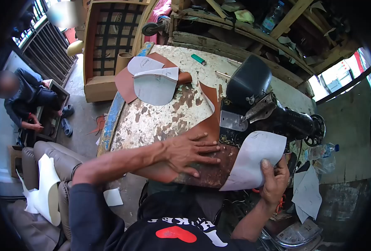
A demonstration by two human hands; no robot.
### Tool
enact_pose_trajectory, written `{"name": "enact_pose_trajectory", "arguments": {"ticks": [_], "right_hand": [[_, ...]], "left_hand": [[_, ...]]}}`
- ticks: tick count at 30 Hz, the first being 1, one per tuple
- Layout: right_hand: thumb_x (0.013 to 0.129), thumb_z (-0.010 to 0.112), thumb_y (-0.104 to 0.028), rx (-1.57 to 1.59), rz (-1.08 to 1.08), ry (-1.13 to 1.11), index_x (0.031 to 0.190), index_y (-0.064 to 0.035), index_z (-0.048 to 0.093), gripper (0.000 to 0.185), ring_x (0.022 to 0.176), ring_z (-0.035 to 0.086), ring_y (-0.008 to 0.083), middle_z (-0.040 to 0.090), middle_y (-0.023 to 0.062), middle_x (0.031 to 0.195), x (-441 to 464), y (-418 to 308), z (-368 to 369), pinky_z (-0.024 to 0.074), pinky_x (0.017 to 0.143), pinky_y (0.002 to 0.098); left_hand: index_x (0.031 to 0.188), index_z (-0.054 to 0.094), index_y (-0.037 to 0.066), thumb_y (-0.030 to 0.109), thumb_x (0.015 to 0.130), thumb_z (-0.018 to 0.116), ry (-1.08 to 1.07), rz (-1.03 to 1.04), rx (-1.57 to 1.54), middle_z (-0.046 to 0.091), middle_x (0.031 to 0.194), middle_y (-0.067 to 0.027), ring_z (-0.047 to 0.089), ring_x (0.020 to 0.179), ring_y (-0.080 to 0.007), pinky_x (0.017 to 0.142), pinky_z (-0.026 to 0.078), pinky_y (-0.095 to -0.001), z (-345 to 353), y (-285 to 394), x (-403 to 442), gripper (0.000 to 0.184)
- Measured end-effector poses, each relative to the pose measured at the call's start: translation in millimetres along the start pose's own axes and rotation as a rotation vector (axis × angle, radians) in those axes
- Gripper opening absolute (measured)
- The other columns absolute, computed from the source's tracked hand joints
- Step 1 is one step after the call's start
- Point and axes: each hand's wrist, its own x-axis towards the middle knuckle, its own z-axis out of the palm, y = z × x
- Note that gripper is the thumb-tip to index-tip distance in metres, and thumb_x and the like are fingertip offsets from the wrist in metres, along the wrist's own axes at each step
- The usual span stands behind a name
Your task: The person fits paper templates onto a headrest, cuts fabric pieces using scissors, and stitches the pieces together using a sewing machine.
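My left hand lies flat with fingers spread on a brown leather sheet at the table's near edge. In my right hand a pale grey-white cut piece is pinched between thumb and fingers, its far end curving up by the sewing machine. The black sewing machine stands just beyond that piece, with its handwheel to the right. Farther back on the table, rounded pale cut pieces rest on reddish-brown leather.
A green lighter lies near the back of the worn table. Behind it are wooden shelves with a plastic bottle. At left sits another person. A second bottle is right of the machine.
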Motion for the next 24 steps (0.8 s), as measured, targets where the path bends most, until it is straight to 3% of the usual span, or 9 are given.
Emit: {"name": "enact_pose_trajectory", "arguments": {"ticks": [5, 7, 9, 11, 13, 15, 19, 22, 24], "right_hand": [[0.094, 0.076, -0.013, -0.033, -0.017, -0.065, 0.133, 0.003, 0.063, 0.044, 0.101, 0.067, 0.0126, 0.072, 0.0084, 0.115, -4.9, -3.9, 18.8, 0.0503, 0.092, 0.0274], [0.095, 0.075, -0.013, -0.033, -0.009, -0.111, 0.134, 0.0032, 0.062, 0.044, 0.102, 0.067, 0.0133, 0.072, 0.0092, 0.116, -0.5, 0.4, 17.9, 0.0503, 0.093, 0.028], [0.095, 0.075, -0.014, 0.018, 0.006, -0.1, 0.134, 0.0031, 0.062, 0.044, 0.101, 0.067, 0.0131, 0.072, 0.0093, 0.116, 5.8, 5.8, 26.1, 0.0506, 0.091, 0.0277], [0.096, 0.074, -0.014, 0.023, 0.009, -0.108, 0.133, 0.0032, 0.063, 0.043, 0.099, 0.067, 0.013, 0.072, 0.0089, 0.115, 9.4, 8.9, 34.8, 0.0509, 0.089, 0.0273], [0.095, 0.071, -0.01, -0.008, 0.032, -0.077, 0.136, 0.0044, 0.059, 0.045, 0.108, 0.068, 0.0173, 0.071, 0.0123, 0.121, 11.8, 8.9, 41.5, 0.051, 0.098, 0.032], [0.095, 0.07, -0.009, -0.073, 0.003, -0.074, 0.136, 0.0043, 0.058, 0.045, 0.107, 0.068, 0.0173, 0.07, 0.0117, 0.12, 9.9, 8.6, 39.7, 0.0508, 0.098, 0.0324], [0.094, 0.069, -0.009, -0.033, -0.089, 0.081, 0.135, 0.0047, 0.057, 0.045, 0.104, 0.067, 0.0218, 0.068, 0.0146, 0.12, 2.1, 3.0, 40.2, 0.0524, 0.096, 0.036], [0.095, 0.068, -0.01, 0.106, -0.082, 0.086, 0.135, 0.0067, 0.055, 0.045, 0.106, 0.068, 0.0252, 0.066, 0.0174, 0.122, 3.0, 9.0, 47.7, 0.0536, 0.096, 0.0383], [0.095, 0.069, -0.01, 0.095, -0.079, 0.092, 0.134, 0.0073, 0.055, 0.044, 0.106, 0.068, 0.0268, 0.067, 0.0184, 0.121, 4.7, 13.5, 53.0, 0.0551, 0.097, 0.04]], "left_hand": [[0.168, 0.026, 0.025, 0.06, 0.103, 0.048, -0.119, 0.075, -0.07, 0.019, 0.175, -0.0135, 0.018, 0.161, -0.0335, 0.13, 0.014, -0.0594, -18.8, -2.4, -75.4, 0.077], [0.165, 0.032, 0.018, 0.053, 0.106, 0.045, -0.093, 0.041, -0.12, 0.029, 0.171, -0.0159, 0.025, 0.158, -0.0366, 0.128, 0.021, -0.0568, -31.0, 10.4, -93.8, 0.07], [0.156, 0.043, 0.009, 0.044, 0.107, 0.048, 0.062, -0.369, -0.246, 0.043, 0.162, -0.0197, 0.038, 0.152, -0.0393, 0.126, 0.028, -0.0542, -33.4, 22.4, -102.0, 0.061], [0.145, 0.051, -0.001, 0.035, 0.105, 0.054, 0.309, -0.461, -0.184, 0.052, 0.151, -0.0247, 0.048, 0.142, -0.0413, 0.122, 0.034, -0.0496, -26.6, 27.3, -62.6, 0.053], [0.143, 0.053, -0.005, 0.033, 0.101, 0.061, 0.433, -0.86, 0.259, 0.055, 0.147, -0.0282, 0.056, 0.135, -0.0399, 0.119, 0.038, -0.0514, -12.5, 25.4, -20.9, 0.057], [0.147, 0.047, -0.005, 0.032, 0.098, 0.06, 0.413, -0.804, -0.157, 0.05, 0.151, -0.0287, 0.046, 0.144, -0.0422, 0.122, 0.033, -0.0517, -27.3, 40.9, 12.8, 0.063], [0.152, 0.046, 0.002, 0.043, 0.089, 0.062, 0.483, -0.044, -0.09, 0.046, 0.158, -0.0221, 0.037, 0.15, -0.0405, 0.127, 0.025, -0.0541, 56.3, 41.7, 65.3, 0.077], [0.152, 0.048, 0.004, 0.045, 0.086, 0.065, 0.393, 0.008, -0.23, 0.047, 0.158, -0.021, 0.037, 0.151, -0.0389, 0.127, 0.025, -0.055, 55.5, 28.3, 64.2, 0.08], [0.153, 0.048, 0.006, 0.047, 0.088, 0.064, 0.514, -0.19, -0.38, 0.048, 0.157, -0.0223, 0.038, 0.15, -0.0395, 0.125, 0.03, -0.0556, 48.9, 40.4, 46.0, 0.078]]}}
